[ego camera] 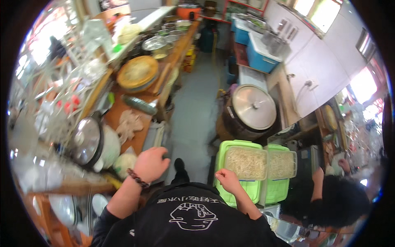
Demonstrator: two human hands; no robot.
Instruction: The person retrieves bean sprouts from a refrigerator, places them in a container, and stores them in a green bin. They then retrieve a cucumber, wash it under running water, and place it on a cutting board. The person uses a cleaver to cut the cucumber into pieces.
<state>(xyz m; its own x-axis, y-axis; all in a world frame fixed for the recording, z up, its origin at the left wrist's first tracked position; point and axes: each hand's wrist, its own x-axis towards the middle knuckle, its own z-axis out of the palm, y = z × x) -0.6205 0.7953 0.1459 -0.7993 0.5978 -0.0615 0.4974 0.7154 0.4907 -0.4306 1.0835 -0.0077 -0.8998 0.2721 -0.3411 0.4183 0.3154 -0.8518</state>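
My left hand (153, 163), with a beaded bracelet (137, 179) at the wrist, hovers above the floor beside the wooden counter. Its thumb stands apart from the bent fingers, and nothing shows in it. My right hand (229, 180) is loosely curled near a clear plastic container of bean sprouts (246, 162). That container rests on a light green plastic tub (223, 152). Whether the curled fingers hold anything is hidden. Left of my left hand are a pale round bundle (126, 163) and a white rice cooker (110, 145) with a dark-rimmed lid.
A large lidded pot (253, 106) stands beyond the tub. Blue bins (262, 55) line the right wall. A glossy panel (304, 185) reflects the room. On the counter (112, 120) lie a crumpled cloth (129, 125), a wrapped roll (139, 104) and a round tray (138, 72).
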